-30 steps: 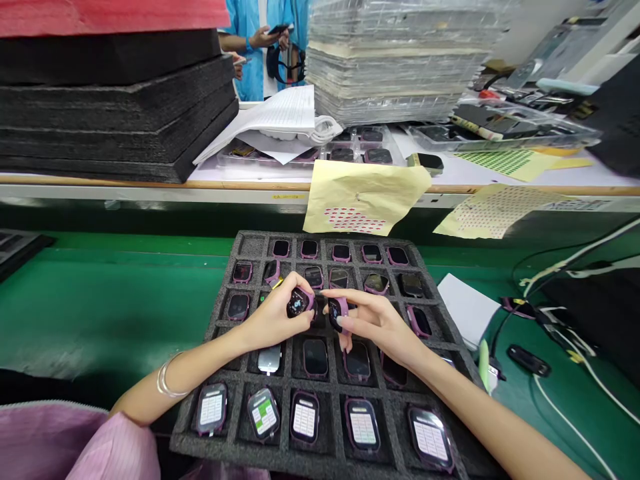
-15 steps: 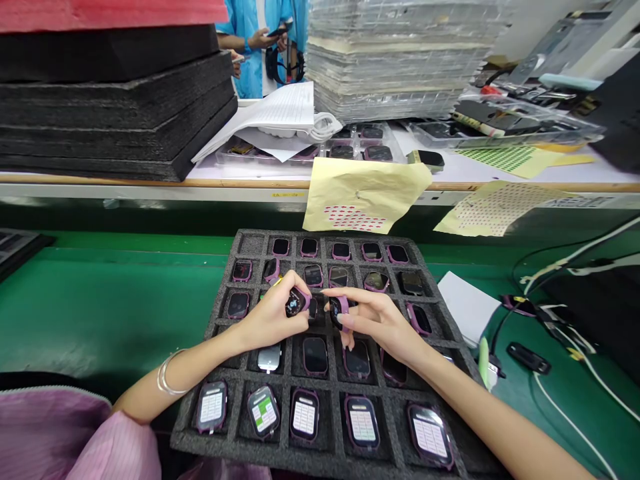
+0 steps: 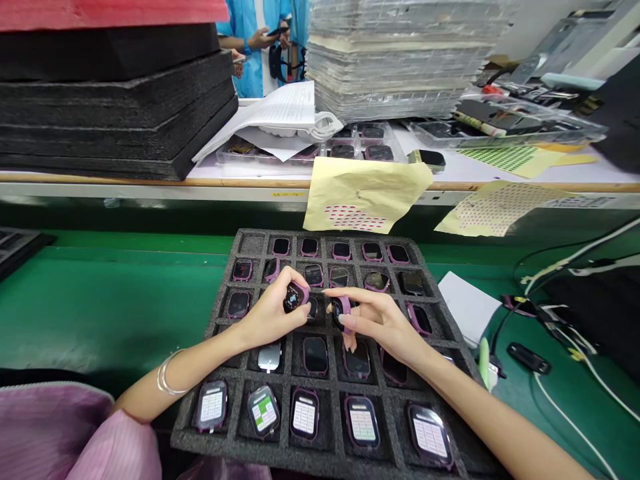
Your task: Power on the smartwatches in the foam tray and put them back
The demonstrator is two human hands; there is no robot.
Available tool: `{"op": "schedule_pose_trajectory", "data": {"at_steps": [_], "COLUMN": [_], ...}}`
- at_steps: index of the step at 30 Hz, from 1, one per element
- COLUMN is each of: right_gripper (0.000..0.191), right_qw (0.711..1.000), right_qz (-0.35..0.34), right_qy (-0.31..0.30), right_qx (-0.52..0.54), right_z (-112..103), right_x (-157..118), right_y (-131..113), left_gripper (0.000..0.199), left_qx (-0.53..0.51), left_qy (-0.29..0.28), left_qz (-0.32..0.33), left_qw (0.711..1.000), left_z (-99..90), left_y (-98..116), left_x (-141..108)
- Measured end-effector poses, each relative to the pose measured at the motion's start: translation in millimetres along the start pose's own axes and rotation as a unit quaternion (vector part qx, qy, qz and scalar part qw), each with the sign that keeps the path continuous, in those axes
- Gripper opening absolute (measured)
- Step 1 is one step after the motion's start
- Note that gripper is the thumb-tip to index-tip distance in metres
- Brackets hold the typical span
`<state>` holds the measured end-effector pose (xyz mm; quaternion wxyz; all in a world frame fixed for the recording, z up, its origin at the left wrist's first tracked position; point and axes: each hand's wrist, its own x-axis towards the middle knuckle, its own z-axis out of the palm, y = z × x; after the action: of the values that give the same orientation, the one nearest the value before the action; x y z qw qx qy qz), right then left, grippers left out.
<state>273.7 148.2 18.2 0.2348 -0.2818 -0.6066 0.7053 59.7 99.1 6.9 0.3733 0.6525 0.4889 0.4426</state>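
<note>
My left hand (image 3: pixel 274 308) is closed on a purple-cased smartwatch (image 3: pixel 293 298), its dark screen lit with a small blue-white symbol. Between the thumb and fingers of my right hand (image 3: pixel 379 316) is a second purple smartwatch (image 3: pixel 341 313), turned on edge with its lit face to the left. Both are above the middle of a dark grey foam tray (image 3: pixel 233 430). Single watches lie in most of its compartments that show. In the row nearest me, watches such as this one (image 3: pixel 305 414) show white grid screens; those farther back look dark. My hands and forearms hide some compartments.
Black foam trays (image 3: pixel 100 110) are stacked at the back left, and clear plastic trays (image 3: pixel 395 60) behind. Yellow sticker sheets (image 3: pixel 367 193) hang over the shelf edge. White paper (image 3: pixel 469 308), cables and a small black device (image 3: pixel 529 358) lie at right. A person in blue (image 3: pixel 250 40) stands beyond.
My left thumb has shifted a little on its watch, which is tilted slightly more toward me. The right-hand watch has turned slightly, and both hands stay in nearly the same place.
</note>
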Motion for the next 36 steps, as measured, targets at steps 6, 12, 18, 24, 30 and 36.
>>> {"op": "schedule_pose_trajectory", "data": {"at_steps": [6,12,18,24,30,36], "right_gripper": [0.04,0.043,0.043,0.044,0.044,0.043], "right_qw": [1.0,1.0,0.999,0.999,0.999,1.0], "right_qz": [-0.003,-0.007,-0.016,-0.019,-0.018,-0.007], "right_qy": [0.012,0.018,0.038,0.034,0.032,0.023], "right_qx": [0.021,0.022,0.018,0.018,0.012,0.01], "right_z": [1.0,1.1,1.2,1.0,1.5,-1.1], "right_x": [-0.3,-1.2,-2.1,-2.3,-2.5,-2.4], "right_y": [-3.0,-4.1,-6.3,-6.5,-6.4,-3.6], "left_gripper": [0.02,0.019,0.021,0.019,0.02,0.021], "left_qx": [0.002,0.005,0.005,0.0,0.004,0.009], "left_qy": [0.027,0.023,0.032,0.04,0.023,0.025], "left_qz": [-0.008,0.011,0.008,-0.006,0.007,0.007], "left_qw": [1.0,1.0,0.999,0.999,1.0,1.0], "left_z": [-1.1,-1.1,-1.0,-1.1,-1.8,-2.1], "left_y": [-1.1,-1.2,-0.9,0.4,0.7,0.6], "left_x": [1.2,0.5,-0.2,0.9,0.2,-0.1]}}
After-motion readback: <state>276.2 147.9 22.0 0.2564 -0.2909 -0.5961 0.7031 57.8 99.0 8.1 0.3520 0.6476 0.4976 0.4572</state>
